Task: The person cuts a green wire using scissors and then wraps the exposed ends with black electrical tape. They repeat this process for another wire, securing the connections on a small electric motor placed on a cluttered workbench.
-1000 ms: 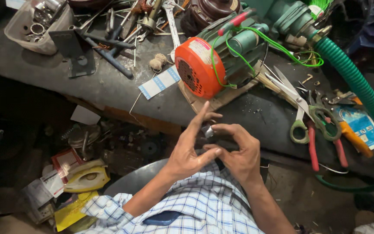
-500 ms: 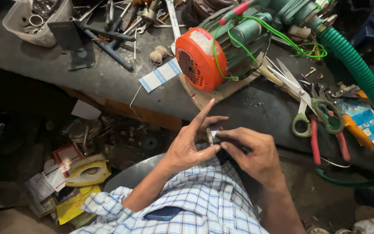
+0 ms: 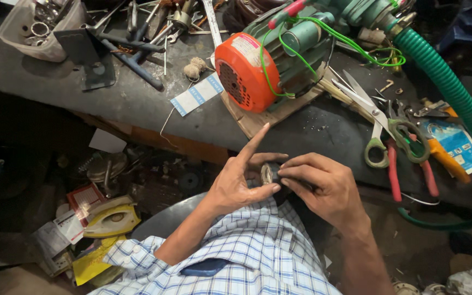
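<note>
Both hands are close together, below the near edge of the dark workbench (image 3: 137, 104), and between them is a small dark round part with a pale shiny ring on its face (image 3: 269, 173). The left hand (image 3: 240, 183) holds this part from the left side: the thumb is pressed under it and the middle fingers curl around it, while the index finger is stretched straight and points up toward the bench. The right hand (image 3: 323, 188) is half closed, and its fingertips pinch the part from the right side, so the part is mostly hidden and I cannot tell its full shape. The forearms come out of the sleeves of a blue and white checked shirt (image 3: 241, 257). On the bench, just above the hands, stands a green electric motor with an orange round end cover (image 3: 247, 71) on a piece of board, with thin green wires around it. To the right of it lie scissors with green handles (image 3: 381, 128) and pliers with red handles (image 3: 411, 169), and a thick green ribbed hose (image 3: 454, 93) runs down the right side. At the far left a clear plastic tub with small metal pieces (image 3: 34, 30) stands beside several dark hand tools.
</note>
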